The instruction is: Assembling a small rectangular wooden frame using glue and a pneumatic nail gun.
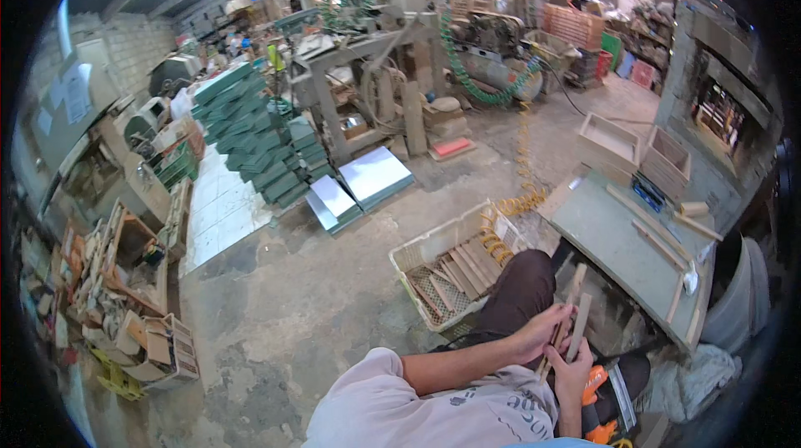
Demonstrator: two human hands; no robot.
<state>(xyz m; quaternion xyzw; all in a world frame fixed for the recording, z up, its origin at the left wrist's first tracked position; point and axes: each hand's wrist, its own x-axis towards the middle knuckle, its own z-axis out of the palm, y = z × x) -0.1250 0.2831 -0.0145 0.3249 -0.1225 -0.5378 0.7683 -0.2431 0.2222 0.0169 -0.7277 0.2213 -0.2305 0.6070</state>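
The person is sitting low beside a grey workbench (pixel 605 235), holding two thin wooden slats (pixel 570 314) upright in front of the knee. The left hand (pixel 541 329) is curling around the slats from the side, fingers wrapped and thumb pressing them together. The right hand (pixel 572 375) is gripping their lower ends from below, closed around the wood. The step in hand appears to be lining the two slats up against each other, edge to edge. An orange tool (pixel 597 415) is lying just beneath the right hand. More slats are resting in a pale plastic crate (pixel 417 249) near the left knee. The next move probably calls for keeping both ends flush while one hand is freeing itself for the tool.
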